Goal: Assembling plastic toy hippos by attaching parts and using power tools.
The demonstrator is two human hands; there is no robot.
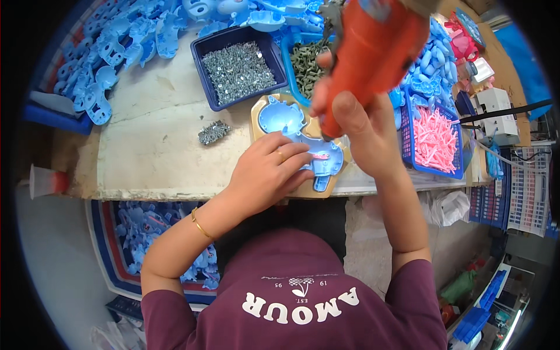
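A light-blue plastic shell (280, 118), with a round lobe and a longer lobe, lies hollow side up in a tan fixture (255, 121) at the table's front edge. A small pink part (319, 156) sits inside the longer lobe. My left hand (271, 163) bends over the shell's middle, gripping it with curled fingers; the thumb is mostly hidden. Wrapped around an orange power screwdriver (376, 52), my right hand (367, 125) holds it tilted above the shell's right side. The tool's dark nose (328, 137) points down at the shell; whether it touches cannot be made out.
A dark-blue bin of screws (238, 67) stands behind, beside a light-blue bin of dark-green parts (309, 67). Loose screws (214, 132) lie left of the fixture. To the right is a basket of pink parts (434, 140). Blue shells (116, 44) are heaped at the back left.
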